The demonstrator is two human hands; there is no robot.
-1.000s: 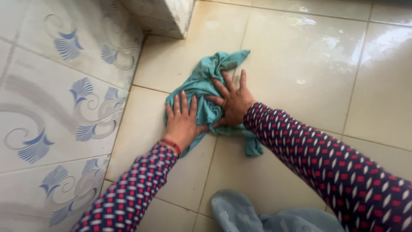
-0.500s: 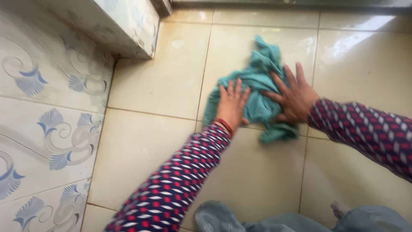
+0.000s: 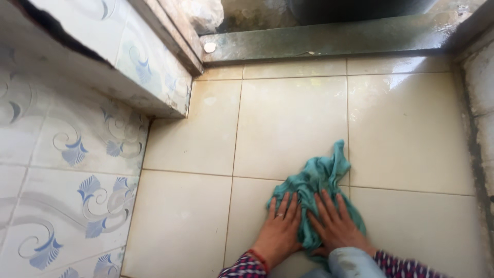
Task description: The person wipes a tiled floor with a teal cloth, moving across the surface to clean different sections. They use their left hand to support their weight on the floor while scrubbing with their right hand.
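Down on the cream floor tiles point(image 3: 288, 123) I have my left hand point(image 3: 280, 229) and right hand point(image 3: 334, 224) spread flat on the teal cloth point(image 3: 321, 177), mid-wipe; next calls for firm even pressure.

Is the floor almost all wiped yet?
Hard to say. The cream floor tiles ahead shine as if damp, so they look wiped. Right now the left hand and right hand press flat on the teal cloth. The dark, grimy door sill looks not yet cleaned.
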